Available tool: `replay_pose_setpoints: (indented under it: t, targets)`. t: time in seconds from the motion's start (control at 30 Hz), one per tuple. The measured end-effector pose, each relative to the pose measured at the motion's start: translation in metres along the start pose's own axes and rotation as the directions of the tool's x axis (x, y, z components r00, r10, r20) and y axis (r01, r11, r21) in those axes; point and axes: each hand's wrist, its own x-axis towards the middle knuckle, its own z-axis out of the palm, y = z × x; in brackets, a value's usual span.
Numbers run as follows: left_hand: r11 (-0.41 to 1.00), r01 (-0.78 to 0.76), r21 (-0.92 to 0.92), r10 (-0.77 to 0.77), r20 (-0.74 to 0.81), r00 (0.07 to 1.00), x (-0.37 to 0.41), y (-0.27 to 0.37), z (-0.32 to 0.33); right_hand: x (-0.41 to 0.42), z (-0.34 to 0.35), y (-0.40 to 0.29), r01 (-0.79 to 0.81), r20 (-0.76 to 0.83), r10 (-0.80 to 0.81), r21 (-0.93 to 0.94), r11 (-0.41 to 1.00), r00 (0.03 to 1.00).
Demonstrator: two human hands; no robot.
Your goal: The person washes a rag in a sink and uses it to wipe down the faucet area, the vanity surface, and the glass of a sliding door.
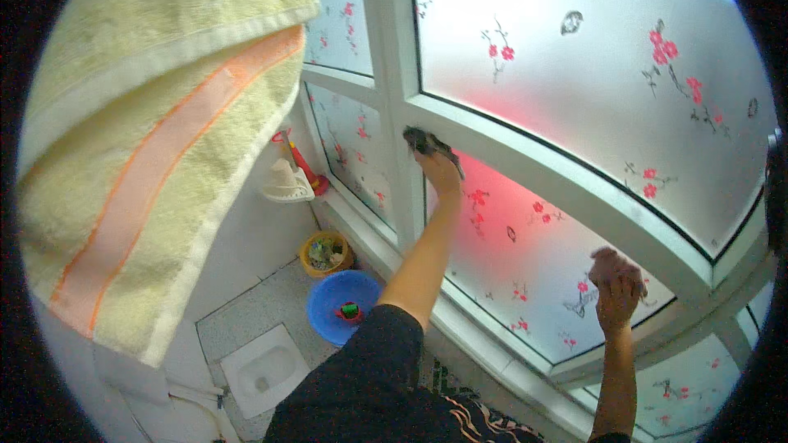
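Note:
My left hand grips a dark, bunched-up cloth against the white window frame, close to where the crossbar meets the upright. Below that crossbar is a frosted glass pane printed with pink blossoms, with a red blur showing through it. Over to the right, my right hand is at the lower part of this pane with its fingers curled. Whether it holds anything is hidden. A larger frosted pane with the same blossom print fills the frame above the crossbar.
A pale yellow towel hangs close on the left. Lower down are a white corner shelf, a red plunger, a yellow basket and a blue basin. A squat toilet is set in the floor.

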Motion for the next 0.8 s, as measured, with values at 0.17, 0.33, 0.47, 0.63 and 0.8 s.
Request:
replay_pose_setpoints:
  t: [0.17,0.33,0.47,0.63,0.8]
  targets:
    - [0.97,0.013,0.242,-0.02,0.026,0.999,-0.059,0.011,0.004,-0.016,-0.005,0.013,-0.006,0.114,0.01,-0.033,0.999,0.993]
    - [0.663,0.747,-0.043,-0.746,-0.122,0.655,-0.097,-0.048,-0.067,-0.028,0.012,0.013,0.082,-0.031,-0.091,-0.209,0.974,0.995]
    - [0.556,0.715,0.424,-0.727,-0.168,0.665,-0.058,-0.038,-0.042,-0.019,0.007,0.009,0.097,0.063,-0.085,-0.231,0.968,0.994]
    - [0.982,0.166,0.093,-0.168,0.019,0.986,-0.028,0.028,0.025,-0.014,0.004,0.007,0.085,0.092,-0.067,-0.211,0.974,0.993]
    - [0.924,0.113,0.365,-0.147,0.066,0.987,-0.082,-0.017,-0.025,-0.027,0.007,0.015,0.082,0.123,-0.056,-0.217,0.973,0.991]
